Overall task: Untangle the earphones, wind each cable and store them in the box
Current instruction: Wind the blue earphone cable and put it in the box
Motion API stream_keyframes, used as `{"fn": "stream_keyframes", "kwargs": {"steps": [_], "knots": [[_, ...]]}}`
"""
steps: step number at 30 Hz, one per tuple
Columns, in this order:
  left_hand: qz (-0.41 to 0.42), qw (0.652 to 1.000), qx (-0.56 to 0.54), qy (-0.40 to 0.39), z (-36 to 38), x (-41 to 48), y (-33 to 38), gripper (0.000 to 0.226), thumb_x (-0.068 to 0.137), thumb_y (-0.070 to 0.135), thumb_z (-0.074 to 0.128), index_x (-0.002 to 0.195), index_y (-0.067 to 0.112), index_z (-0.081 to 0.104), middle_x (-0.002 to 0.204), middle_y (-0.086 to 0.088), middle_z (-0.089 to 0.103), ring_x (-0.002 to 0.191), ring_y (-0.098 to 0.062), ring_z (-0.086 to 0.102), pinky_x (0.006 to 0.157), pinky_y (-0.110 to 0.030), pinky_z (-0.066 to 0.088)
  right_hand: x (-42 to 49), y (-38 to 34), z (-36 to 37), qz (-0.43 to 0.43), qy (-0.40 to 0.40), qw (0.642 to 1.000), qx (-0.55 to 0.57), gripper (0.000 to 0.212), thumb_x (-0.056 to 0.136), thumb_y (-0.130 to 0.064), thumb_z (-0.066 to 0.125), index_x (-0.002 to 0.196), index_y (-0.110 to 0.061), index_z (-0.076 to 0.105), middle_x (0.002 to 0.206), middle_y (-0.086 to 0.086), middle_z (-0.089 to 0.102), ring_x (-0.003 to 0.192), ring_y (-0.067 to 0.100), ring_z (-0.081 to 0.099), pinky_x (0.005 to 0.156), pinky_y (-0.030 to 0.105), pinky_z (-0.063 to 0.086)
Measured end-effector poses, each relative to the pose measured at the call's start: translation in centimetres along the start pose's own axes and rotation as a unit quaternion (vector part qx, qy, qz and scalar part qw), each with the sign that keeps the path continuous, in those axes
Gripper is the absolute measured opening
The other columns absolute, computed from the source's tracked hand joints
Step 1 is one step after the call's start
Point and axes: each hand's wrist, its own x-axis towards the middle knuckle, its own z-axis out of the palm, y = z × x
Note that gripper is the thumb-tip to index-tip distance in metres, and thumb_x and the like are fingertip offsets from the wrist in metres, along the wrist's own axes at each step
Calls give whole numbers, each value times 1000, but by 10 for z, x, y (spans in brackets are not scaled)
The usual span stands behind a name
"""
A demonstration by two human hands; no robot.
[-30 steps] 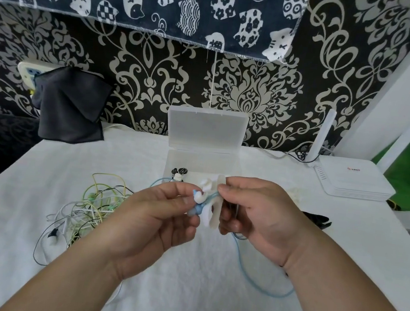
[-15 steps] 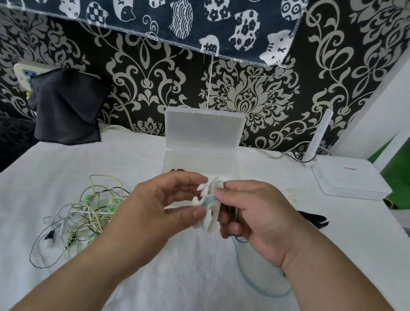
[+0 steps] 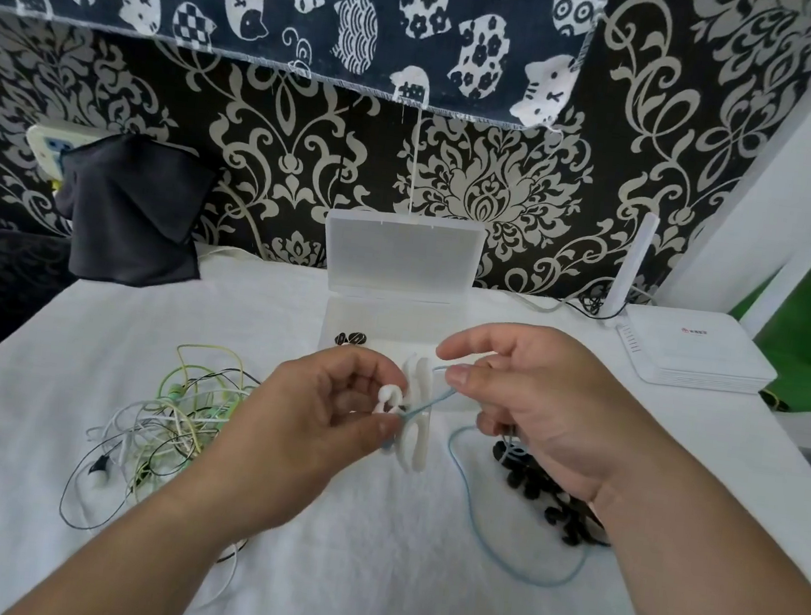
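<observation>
My left hand [image 3: 324, 429] pinches a white cable winder [image 3: 415, 417] together with the white earbuds of the light blue earphones, just above the white cloth. My right hand [image 3: 534, 403] pinches the blue cable [image 3: 468, 496] between thumb and forefinger close to the winder. The rest of that cable loops over the cloth below my right wrist. A translucent plastic box [image 3: 399, 256] stands open behind the hands, with small black pieces [image 3: 350, 338] inside. A tangle of green, white and black earphones [image 3: 169, 412] lies to the left.
A pile of black winders [image 3: 547, 505] lies under my right wrist. A dark cloth [image 3: 130, 220] hangs over the table's far left corner. A white router [image 3: 691, 350] with an antenna sits at the far right. Patterned wallpaper backs the table.
My right hand has moved off the winder and now draws the blue cable out to the right. My left hand has shifted its grip lower on the winder and earbuds.
</observation>
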Motion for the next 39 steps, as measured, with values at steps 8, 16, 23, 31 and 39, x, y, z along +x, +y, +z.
{"fn": "stream_keyframes", "kwargs": {"steps": [8,16,23,31,39], "knots": [[-3,999,21,-26,3,-3,0,15,80,14,65,92,22,69,63,15,57,64,-12,50,67,-36,39,-1,-1,-5,-59,-17,998,33,15,89,3,63,93,-8,72,61,0,50,50,9,39,55,23,37],[-15,996,-83,-32,6,-5,4,16,77,7,68,91,12,72,75,-3,66,71,-18,63,76,-38,59,4,4,-4,-73,35,996,24,7,89,-4,68,87,-10,72,56,-6,54,49,7,43,48,15,37],[14,985,-159,66,6,0,0,17,73,16,73,90,12,73,89,-24,71,82,-31,63,80,-33,52,5,16,25,-14,-8,998,-67,24,96,-24,62,76,-17,72,59,-1,49,53,12,39,56,29,31],[13,968,-169,184,-3,4,-4,12,76,13,66,88,11,70,77,-10,70,71,-19,63,80,-36,50,-5,11,39,22,-160,982,-97,35,104,-21,45,82,-16,72,65,-3,53,61,13,47,65,28,40],[4,972,-118,203,0,3,-7,11,77,13,69,88,16,70,79,-9,70,71,-18,63,82,-40,53,-10,2,27,7,-239,962,-136,28,103,-22,51,93,-9,74,65,-1,53,66,14,51,67,26,46]]}}
